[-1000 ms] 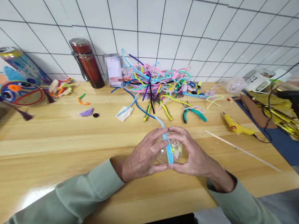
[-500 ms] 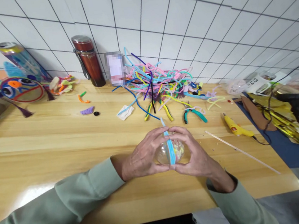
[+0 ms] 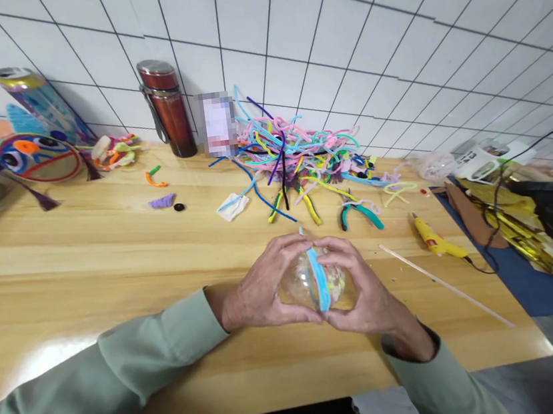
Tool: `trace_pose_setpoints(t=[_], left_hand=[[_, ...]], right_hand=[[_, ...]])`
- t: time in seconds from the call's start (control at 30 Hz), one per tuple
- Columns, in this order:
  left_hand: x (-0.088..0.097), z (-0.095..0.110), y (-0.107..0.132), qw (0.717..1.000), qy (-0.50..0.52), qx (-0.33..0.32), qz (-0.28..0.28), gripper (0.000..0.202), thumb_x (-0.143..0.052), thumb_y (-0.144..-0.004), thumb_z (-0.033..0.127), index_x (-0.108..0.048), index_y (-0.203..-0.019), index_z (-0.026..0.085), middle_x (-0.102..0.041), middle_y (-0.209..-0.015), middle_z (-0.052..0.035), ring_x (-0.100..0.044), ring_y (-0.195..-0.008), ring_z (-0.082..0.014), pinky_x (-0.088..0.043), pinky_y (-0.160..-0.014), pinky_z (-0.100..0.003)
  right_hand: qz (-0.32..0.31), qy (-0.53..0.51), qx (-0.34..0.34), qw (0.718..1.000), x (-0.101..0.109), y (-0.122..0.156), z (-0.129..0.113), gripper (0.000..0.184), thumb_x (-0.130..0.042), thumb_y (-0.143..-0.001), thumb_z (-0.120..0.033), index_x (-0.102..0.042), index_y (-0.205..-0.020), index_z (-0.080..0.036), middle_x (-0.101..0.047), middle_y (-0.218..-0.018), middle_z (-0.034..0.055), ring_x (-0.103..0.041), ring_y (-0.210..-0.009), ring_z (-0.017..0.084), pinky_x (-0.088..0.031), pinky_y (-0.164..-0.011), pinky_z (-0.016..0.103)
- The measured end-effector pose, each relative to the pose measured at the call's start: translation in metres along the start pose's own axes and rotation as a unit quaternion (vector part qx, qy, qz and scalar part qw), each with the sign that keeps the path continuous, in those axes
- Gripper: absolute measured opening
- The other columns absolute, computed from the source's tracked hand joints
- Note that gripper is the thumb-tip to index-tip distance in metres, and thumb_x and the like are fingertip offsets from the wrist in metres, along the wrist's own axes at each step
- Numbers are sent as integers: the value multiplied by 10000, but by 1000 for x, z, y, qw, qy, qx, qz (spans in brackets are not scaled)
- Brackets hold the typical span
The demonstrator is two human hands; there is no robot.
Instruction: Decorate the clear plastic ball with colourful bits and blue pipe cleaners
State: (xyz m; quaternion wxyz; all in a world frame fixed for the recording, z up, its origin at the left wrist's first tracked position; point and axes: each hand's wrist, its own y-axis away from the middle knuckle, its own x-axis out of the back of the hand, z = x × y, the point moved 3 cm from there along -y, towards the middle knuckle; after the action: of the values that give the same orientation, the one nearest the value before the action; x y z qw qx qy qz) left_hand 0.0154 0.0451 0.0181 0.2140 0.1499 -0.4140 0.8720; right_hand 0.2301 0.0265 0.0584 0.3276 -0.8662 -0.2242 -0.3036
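Observation:
Both my hands cup a clear plastic ball (image 3: 306,284) with small coloured bits inside, held just above the wooden table (image 3: 87,270). A light blue pipe cleaner (image 3: 320,281) runs round the ball's seam. My left hand (image 3: 261,289) grips the ball's left half, fingers curled round it. My right hand (image 3: 360,287) grips the right half, thumb near the pipe cleaner. Both sleeves are pale green.
A heap of coloured pipe cleaners (image 3: 294,148) lies at the back, with yellow pliers (image 3: 307,206) and teal pliers (image 3: 360,210) before it. A yellow glue gun (image 3: 434,241), a thin white stick (image 3: 444,284), a red flask (image 3: 168,109) and a craft mask (image 3: 33,156) stand around.
The ball has turned in my hands, so the blue pipe cleaner sits more tilted and its loose end above the ball is shorter. The view has shifted slightly upward.

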Motion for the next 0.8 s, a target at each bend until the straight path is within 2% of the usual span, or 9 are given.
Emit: trace_pose_setpoints(t=[0.13, 0.23, 0.43, 0.53, 0.63, 0.8], left_hand=[[3, 2, -3, 999, 31, 3, 18, 1034, -913, -799, 625, -388, -1623, 289, -593, -1474, -191, -577, -1410, -396, -521, -1171, -617], [2, 3, -3, 998, 60, 19, 21, 973, -885, -833, 623, -406, -1609, 285, -582, -1473, -190, -580, -1403, -381, -530, -1168, -600], [1, 3, -4, 997, 67, 35, 26, 1040, -908, -809, 616, -366, -1632, 280, -586, -1479, -193, -600, -1386, -385, -527, -1176, -599], [1, 5, -5, 998, 58, 30, 19, 1046, -898, -826, 607, -340, -1652, 290, -591, -1486, -194, -604, -1381, -386, -530, -1171, -602], [1, 10, -6, 996, 68, 47, 22, 910, -835, -902, 589, -381, -1631, 288, -601, -1483, -191, -601, -1398, -376, -534, -1176, -597], [2, 19, -7, 986, 102, 119, 50, 651, -753, -1003, 498, -478, -1545, 266, -593, -1497, -169, -601, -1426, -331, -530, -1211, -550]], right_hand=[[-2, 4, -8, 1000, 0, 1, 1, 845, -892, -774, -277, -468, -1501, -361, -529, -1553, 144, -551, -1472, 400, -525, -1169, 614], [7, -10, -14, 1000, -1, 3, 2, 868, -897, -773, -256, -465, -1516, -373, -533, -1550, 134, -542, -1481, 389, -513, -1190, 614], [22, -26, -30, 999, -4, 8, 5, 957, -889, -770, -282, -391, -1584, -356, -557, -1530, 141, -525, -1494, 398, -477, -1227, 638], [18, -9, -16, 1000, -4, 6, 3, 971, -888, -773, -277, -377, -1596, -346, -561, -1520, 148, -538, -1481, 402, -486, -1220, 640], [24, 16, -5, 1000, -4, 2, -1, 981, -866, -792, -258, -345, -1620, -342, -561, -1510, 153, -550, -1469, 401, -516, -1195, 644], [61, 58, 35, 996, -12, -2, -2, 1017, -848, -782, -204, -314, -1636, -341, -568, -1493, 158, -577, -1434, 409, -543, -1155, 674]])
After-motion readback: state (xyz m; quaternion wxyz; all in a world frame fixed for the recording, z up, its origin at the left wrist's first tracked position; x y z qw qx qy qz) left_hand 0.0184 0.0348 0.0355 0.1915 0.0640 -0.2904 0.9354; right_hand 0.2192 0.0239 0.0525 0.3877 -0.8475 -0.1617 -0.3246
